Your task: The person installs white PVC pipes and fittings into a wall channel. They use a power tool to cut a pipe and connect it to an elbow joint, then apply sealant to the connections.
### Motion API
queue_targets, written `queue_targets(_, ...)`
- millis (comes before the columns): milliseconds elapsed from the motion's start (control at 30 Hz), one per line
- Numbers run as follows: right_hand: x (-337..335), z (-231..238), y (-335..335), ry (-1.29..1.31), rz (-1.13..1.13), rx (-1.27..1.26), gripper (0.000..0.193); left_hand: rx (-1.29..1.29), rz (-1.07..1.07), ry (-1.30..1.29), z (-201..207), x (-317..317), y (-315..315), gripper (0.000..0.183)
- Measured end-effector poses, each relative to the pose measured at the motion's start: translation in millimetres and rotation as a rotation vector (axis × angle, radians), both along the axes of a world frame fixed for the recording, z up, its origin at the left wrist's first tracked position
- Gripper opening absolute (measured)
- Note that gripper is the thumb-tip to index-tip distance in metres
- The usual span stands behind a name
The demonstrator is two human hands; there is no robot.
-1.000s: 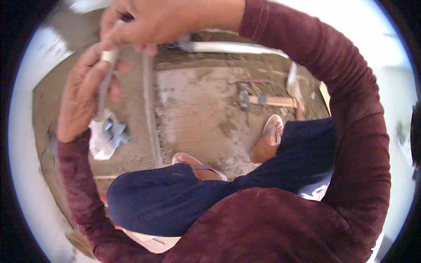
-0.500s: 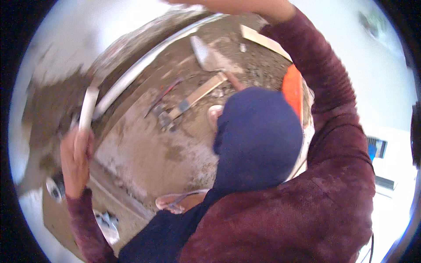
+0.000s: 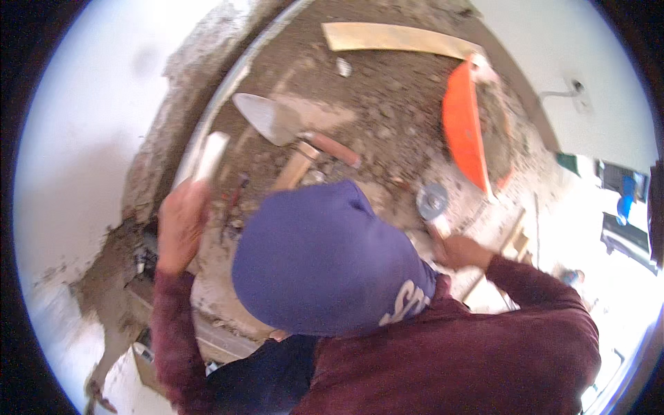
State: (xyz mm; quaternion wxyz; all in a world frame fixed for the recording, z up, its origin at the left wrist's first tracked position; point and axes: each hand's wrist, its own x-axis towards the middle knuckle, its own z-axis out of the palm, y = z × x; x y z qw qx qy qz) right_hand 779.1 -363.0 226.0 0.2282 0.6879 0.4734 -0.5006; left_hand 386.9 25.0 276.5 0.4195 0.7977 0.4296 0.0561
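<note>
My left hand (image 3: 182, 225) is closed round a short, pale, stick-like piece (image 3: 212, 155) whose kind I cannot make out. It points up beside the wall edge. My right hand (image 3: 465, 252), to the right of my raised blue-clad knee (image 3: 325, 259), grips a pale-handled tool with a round grey end (image 3: 432, 200), slightly blurred. Ahead of the knee lies a pointed trowel (image 3: 266, 119) with a reddish wooden handle (image 3: 335, 149). By it, the wooden hammer handle (image 3: 296, 166) shows, its head hidden behind the knee.
An orange basin (image 3: 462, 128) with grey-brown mix stands at the right. A pale board (image 3: 401, 39) lies at the far side. A long pale pipe (image 3: 225, 97) runs along the damaged wall at left. Rubble and dirt cover the floor (image 3: 387, 111).
My right hand has come down from the top edge to the right of my knee, and the tool with the round end now shows there. My left hand keeps its pale piece; the view has turned.
</note>
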Motion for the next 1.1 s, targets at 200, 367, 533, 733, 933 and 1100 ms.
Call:
queue_targets(200, 27.0, -46.9, -108.8, -0.152, -0.405, 0.36, 0.067, -0.518, 0.192, -0.21, -41.3, 89.0, 40.7, 0.038)
queue_targets(367, -6.1, -60.3, -77.1, -0.281, -0.584, 0.388, 0.087, -0.645, 0.155, -0.245, -45.0, 127.4, 56.4, 0.04)
queue_targets(533, -21.3, -99.6, -67.0, -0.323, -0.755, 0.625, 0.077, -0.486, 0.139, -0.226, -69.4, 124.6, 65.5, 0.039)
queue_targets(733, -21.8, -73.1, -45.6, -0.316, -0.858, 0.612, 0.071, -0.404, 0.102, -0.288, -83.0, 152.9, 63.6, 0.033)
queue_targets(933, -22.3, -48.7, -11.9, 0.249, -1.266, 0.856, 0.087, -0.316, -0.138, -0.311, -69.9, 203.2, 65.7, 0.033)
queue_targets(1100, -36.8, 41.1, 118.2, 0.443, -1.027, 1.059, 0.086, -0.142, -0.255, -0.329, -71.6, 216.8, 61.6, 0.038)
